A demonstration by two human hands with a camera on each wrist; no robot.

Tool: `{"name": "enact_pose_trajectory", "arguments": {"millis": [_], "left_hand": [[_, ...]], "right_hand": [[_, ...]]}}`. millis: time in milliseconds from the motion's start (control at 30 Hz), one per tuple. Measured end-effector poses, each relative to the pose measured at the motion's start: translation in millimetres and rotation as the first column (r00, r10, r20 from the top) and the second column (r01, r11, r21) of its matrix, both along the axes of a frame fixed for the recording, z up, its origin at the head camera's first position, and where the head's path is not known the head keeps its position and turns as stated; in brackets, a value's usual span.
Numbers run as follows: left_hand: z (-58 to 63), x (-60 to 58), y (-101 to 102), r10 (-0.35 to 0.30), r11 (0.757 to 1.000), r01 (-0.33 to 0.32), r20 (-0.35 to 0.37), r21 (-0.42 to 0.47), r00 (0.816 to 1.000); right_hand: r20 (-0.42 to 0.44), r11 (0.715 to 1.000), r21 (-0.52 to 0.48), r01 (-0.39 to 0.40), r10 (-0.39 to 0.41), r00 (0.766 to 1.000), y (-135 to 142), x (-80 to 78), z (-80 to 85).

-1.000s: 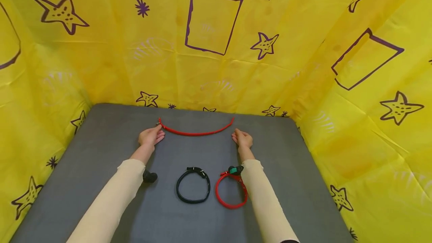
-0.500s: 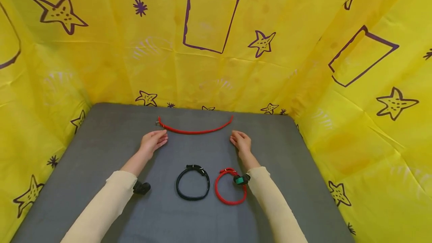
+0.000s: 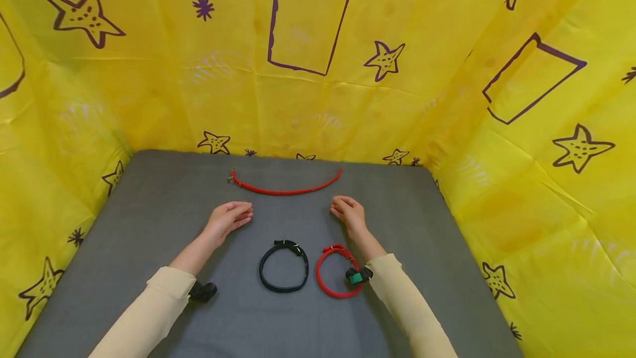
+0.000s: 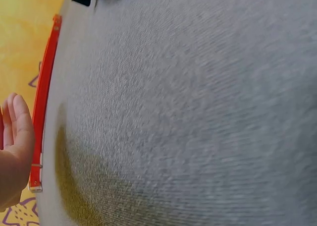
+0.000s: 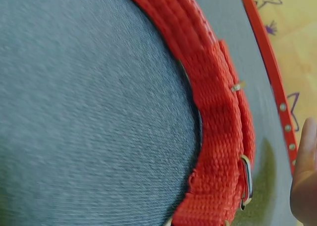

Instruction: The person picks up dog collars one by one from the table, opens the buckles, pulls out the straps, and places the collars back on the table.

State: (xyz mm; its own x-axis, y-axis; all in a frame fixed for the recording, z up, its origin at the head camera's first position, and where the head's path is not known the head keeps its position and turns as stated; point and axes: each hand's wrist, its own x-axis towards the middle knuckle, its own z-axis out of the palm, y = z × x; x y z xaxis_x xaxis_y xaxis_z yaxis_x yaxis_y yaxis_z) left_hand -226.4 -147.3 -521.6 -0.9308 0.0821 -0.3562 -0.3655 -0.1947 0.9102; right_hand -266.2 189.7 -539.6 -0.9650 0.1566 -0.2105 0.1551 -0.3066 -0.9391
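An unfastened red collar (image 3: 283, 193) lies in a shallow curve near the back of the table, its buckle end on the left. In front of its left part is my left hand (image 3: 227, 221), fingers loosely bent and holding nothing. My right hand (image 3: 350, 215) hovers below the other end, also without anything in it. Nearer to me, a black collar (image 3: 280, 290) lies fastened in a ring. Beside it on the right is a second red collar (image 3: 340, 295), buckled into a ring, partly covered by the right wrist camera. The right wrist view shows its woven strap (image 5: 213, 102) and metal buckle (image 5: 247, 179) closely.
The grey table (image 3: 208, 336) is bordered at the back and sides by yellow cloth (image 3: 164, 87) with drawn stars and frames. A black camera (image 3: 202, 292) sits on the left wrist, another (image 3: 359, 275) on the right wrist.
My left hand has come away from the unfastened red collar's buckle end. Both hands have drawn back toward me and slightly inward; the collars stay in place.
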Motion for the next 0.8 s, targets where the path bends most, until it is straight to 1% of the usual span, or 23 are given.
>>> {"name": "enact_pose_trajectory", "arguments": {"millis": [133, 233, 367, 567, 733, 800], "left_hand": [[2.1, 7.6, 2.8, -0.028, 1.000, 0.028, -0.013, 0.013, 1.000], [2.8, 11.6, 5.3, -0.048, 0.999, 0.048, -0.019, 0.001, 0.999], [3.5, 15.7, 9.6, -0.060, 0.998, 0.060, -0.030, -0.017, 0.998], [3.6, 23.4, 14.3, -0.115, 0.990, 0.108, -0.082, -0.095, 0.990], [5.6, 32.8, 16.2, -0.174, 0.973, 0.150, -0.132, -0.176, 0.976], [5.5, 36.4, 16.9, -0.198, 0.963, 0.163, -0.152, -0.215, 0.968]], "right_hand": [[0.000, 0.999, 0.002, -0.040, 0.040, 0.999, -2.3, 8.0, 2.7], [0.004, 0.997, 0.017, -0.076, 0.076, 0.997, -4.4, 14.6, 5.5], [0.000, 0.992, 0.041, -0.120, 0.120, 0.993, -7.4, 21.2, 8.8], [0.000, 0.981, 0.071, -0.180, 0.181, 0.984, -11.5, 31.3, 12.2], [0.024, 0.962, 0.114, -0.250, 0.249, 0.968, -13.9, 39.1, 11.0], [0.017, 0.950, 0.146, -0.276, 0.277, 0.961, -15.3, 42.3, 9.7]]}}
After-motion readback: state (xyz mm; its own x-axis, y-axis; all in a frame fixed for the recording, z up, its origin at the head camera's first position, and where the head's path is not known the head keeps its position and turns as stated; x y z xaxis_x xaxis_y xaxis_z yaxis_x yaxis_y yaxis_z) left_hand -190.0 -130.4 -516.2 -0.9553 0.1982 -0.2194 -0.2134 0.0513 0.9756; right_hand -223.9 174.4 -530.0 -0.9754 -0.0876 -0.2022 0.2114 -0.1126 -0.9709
